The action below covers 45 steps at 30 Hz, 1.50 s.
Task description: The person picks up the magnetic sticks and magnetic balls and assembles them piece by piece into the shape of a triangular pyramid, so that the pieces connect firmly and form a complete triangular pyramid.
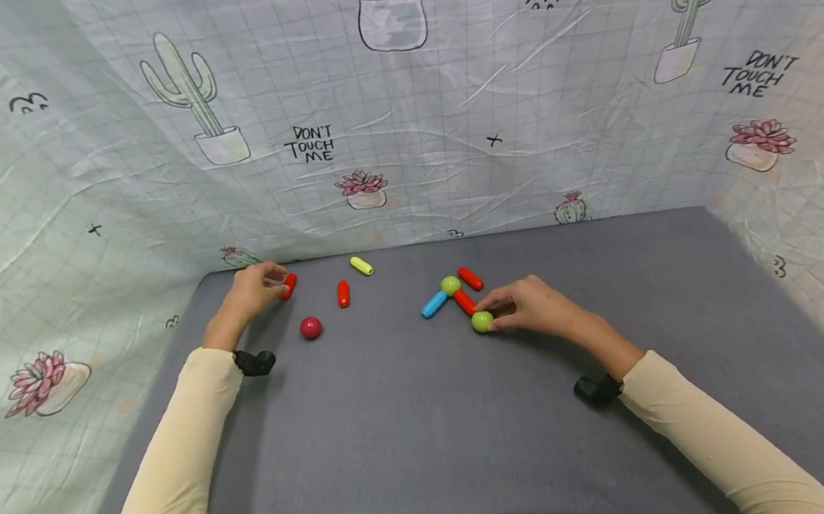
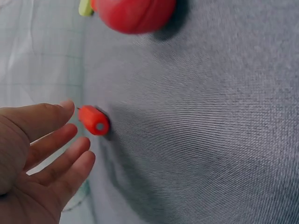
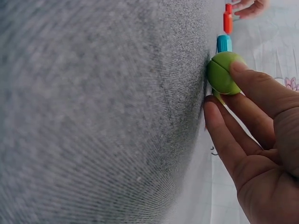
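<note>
At the back left, my left hand (image 1: 258,290) reaches toward a red stick (image 1: 289,286). In the left wrist view its thumb and fingers are spread, and the red stick (image 2: 94,120) lies on the cloth just beyond the fingertips. My right hand (image 1: 535,306) pinches a green ball (image 3: 223,73) between thumb and forefinger, low at the cloth. This ball sits at the near end of a red stick (image 1: 465,302). At that stick's far end is a second green ball (image 1: 450,286), from which a blue stick (image 1: 434,304) angles toward the left.
Another red stick (image 1: 470,278) lies behind the joined row. Toward the left are a dark red ball (image 1: 311,328), a red stick (image 1: 344,293) and a yellow stick (image 1: 362,265). A printed curtain (image 1: 435,120) rises along the back edge of the grey table (image 1: 431,439).
</note>
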### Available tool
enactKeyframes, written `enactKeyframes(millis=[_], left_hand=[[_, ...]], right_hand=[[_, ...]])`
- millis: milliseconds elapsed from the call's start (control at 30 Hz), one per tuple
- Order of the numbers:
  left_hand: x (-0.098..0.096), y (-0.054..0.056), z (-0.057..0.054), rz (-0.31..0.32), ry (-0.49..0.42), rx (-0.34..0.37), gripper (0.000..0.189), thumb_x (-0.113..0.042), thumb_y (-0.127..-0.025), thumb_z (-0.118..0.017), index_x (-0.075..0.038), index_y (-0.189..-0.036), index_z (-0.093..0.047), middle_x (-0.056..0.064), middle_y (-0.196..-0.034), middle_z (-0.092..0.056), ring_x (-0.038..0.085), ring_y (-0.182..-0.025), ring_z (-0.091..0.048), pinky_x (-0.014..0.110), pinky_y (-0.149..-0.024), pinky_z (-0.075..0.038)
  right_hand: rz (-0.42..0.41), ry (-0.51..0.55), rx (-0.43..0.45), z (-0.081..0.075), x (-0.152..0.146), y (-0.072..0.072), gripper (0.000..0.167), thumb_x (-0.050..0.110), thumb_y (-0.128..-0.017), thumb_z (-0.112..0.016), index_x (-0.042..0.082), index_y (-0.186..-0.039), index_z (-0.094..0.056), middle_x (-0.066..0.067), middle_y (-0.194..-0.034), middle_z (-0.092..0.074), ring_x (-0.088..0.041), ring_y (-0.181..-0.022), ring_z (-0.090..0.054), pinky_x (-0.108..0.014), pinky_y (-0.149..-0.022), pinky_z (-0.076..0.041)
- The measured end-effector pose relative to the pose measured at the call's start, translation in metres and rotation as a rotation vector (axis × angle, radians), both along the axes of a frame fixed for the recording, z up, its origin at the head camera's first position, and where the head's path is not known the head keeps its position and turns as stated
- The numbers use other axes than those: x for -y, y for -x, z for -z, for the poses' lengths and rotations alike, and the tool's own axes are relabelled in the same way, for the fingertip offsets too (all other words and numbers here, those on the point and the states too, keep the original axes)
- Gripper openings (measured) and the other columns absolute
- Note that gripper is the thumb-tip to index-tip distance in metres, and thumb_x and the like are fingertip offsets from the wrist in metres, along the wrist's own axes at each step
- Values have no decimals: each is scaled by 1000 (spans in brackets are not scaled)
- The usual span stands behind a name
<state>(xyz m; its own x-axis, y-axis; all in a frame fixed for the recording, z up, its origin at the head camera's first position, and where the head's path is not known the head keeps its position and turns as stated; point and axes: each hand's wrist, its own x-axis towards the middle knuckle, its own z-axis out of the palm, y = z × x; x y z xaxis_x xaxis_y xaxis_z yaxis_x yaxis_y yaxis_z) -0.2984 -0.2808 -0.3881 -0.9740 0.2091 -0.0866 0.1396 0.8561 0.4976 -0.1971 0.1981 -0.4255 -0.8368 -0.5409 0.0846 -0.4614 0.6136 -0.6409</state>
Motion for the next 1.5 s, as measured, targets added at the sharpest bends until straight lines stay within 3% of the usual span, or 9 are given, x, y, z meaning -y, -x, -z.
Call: enactKeyframes(millis=[333,567,800,933,1200,1500], left_hand=[[7,7,25,-75,-55,-57,47,-13,-90,-79,7,-128,-62,27,-127,-64,40,-115,-65,49,-93,-53],[9,6,35,-135,-119,-84,37,-6,-91,-77,1,-126,-69,25,-127,-66,40,-115,-66,51,-94,-53],[15,4,40,-174,-128,-60,34,-7,-94,-73,-5,-129,-70,24,-136,-61,39,-121,-58,54,-103,-46],[15,1,40,-175,-178,-48,34,-8,-98,-69,-5,-131,-68,24,-137,-61,39,-125,-54,54,-105,-43],[13,-7,45,-238,-293,-52,33,-7,-100,-64,-4,-134,-66,23,-142,-57,35,-119,-51,45,-100,-41],[7,-6,50,-273,-333,-84,32,-3,-100,-63,-1,-133,-66,25,-140,-57,36,-119,-51,48,-103,-41]], right_hand=[[2,0,32,-1,1,-1,33,17,-86,-82,14,-119,-77,-4,-114,-76,-16,-100,-73,-29,-80,-60],[29,-41,5,-2,1,-3,33,21,-87,-82,16,-119,-77,-2,-116,-76,-12,-94,-69,-26,-74,-55],[26,-53,13,-2,4,-4,33,19,-86,-83,15,-119,-78,-5,-116,-75,-9,-86,-64,-22,-67,-49],[30,-44,4,-1,3,-2,33,19,-85,-83,15,-118,-78,-6,-117,-75,-9,-81,-61,-21,-62,-45],[50,-36,25,0,2,-1,33,19,-85,-84,15,-118,-78,-7,-117,-75,-11,-85,-62,-22,-64,-47],[54,-28,36,1,0,0,33,20,-85,-84,16,-117,-79,-5,-116,-75,-11,-90,-64,-24,-67,-48]])
